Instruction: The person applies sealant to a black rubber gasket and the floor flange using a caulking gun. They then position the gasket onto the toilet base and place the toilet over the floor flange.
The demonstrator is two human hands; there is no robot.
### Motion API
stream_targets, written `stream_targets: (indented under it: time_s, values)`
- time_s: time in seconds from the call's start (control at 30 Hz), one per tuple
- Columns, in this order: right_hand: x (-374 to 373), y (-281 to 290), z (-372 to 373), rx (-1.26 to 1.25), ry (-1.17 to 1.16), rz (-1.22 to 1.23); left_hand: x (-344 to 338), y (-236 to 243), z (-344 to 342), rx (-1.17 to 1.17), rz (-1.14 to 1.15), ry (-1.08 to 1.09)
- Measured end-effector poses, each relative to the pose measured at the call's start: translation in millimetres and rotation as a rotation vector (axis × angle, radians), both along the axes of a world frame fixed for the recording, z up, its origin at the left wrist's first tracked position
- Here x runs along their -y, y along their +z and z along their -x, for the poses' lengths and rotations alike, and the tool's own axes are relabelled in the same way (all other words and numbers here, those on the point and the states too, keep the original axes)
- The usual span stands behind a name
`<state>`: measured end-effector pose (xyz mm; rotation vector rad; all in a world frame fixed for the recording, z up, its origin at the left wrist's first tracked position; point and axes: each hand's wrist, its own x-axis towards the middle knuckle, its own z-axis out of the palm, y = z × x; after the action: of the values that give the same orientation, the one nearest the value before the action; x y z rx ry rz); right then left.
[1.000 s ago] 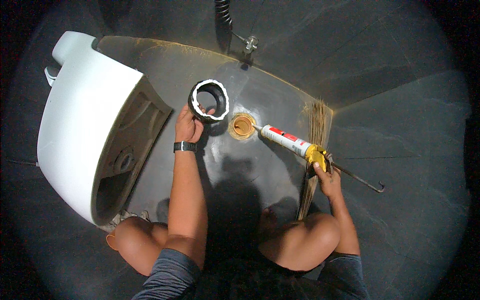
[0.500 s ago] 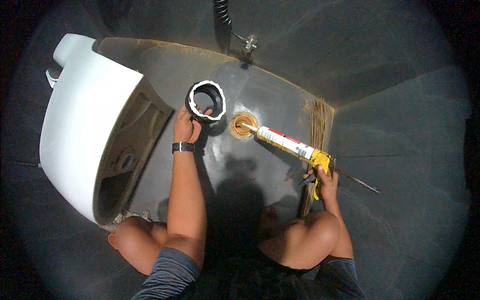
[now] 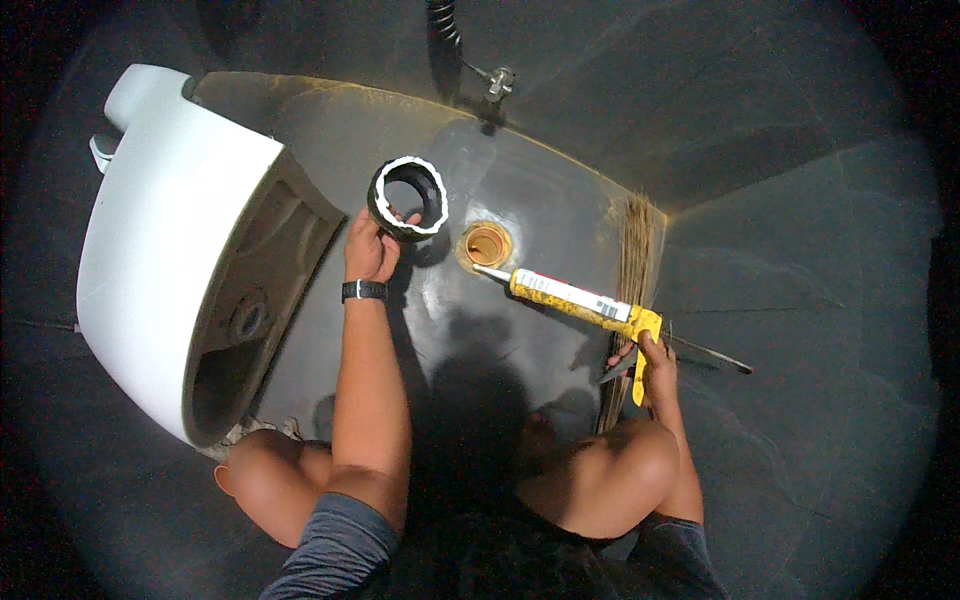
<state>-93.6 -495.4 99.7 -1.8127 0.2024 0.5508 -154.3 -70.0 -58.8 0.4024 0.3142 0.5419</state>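
My left hand (image 3: 372, 250) is closed on a black rubber pipe ring (image 3: 378, 215), its upper rim coated with an uneven bead of white sealant (image 3: 441, 190). In my right hand (image 3: 657, 368) is a yellow caulking gun (image 3: 570, 297) loaded with a white sealant cartridge (image 3: 575, 290). Its nozzle points left, with the tip at the near edge of the round orange drain pipe (image 3: 487, 246) set in the floor. Whether the tip touches the pipe's edge I cannot tell. The ring is held up to the left of the drain pipe.
A white toilet bowl (image 3: 150, 230) lies on its side at the left, hollow underside facing right. A stick broom (image 3: 636, 250) lies by the right wall. At the back wall are a metal valve (image 3: 499, 82) and a black coiled hose (image 3: 444, 22). Dark tiles cover floor (image 3: 310, 200) and walls.
The nozzle has moved from over the drain pipe's opening down and left to its near edge. The caulking gun has rolled a little. The black ring has barely shifted.
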Motion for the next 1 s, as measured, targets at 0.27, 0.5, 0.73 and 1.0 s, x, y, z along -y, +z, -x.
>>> stream_targets:
  time_s: [0.27,0.5,0.73,1.0]
  values:
    - [-23,-1,-13,0.019,0.026,0.074,-1,2,2,0.086,0.073,0.004]
    - [-20,-4,-27,0.033,0.04,0.047,3,0,1,0.104,0.04,0.024]
    - [-10,8,-22,0.108,-0.028,-0.043,0,-3,-4,0.134,0.055,0.002]
    - [3,22,-9,0.128,-0.032,-0.565,1,-14,-11,0.08,-0.015,0.026]
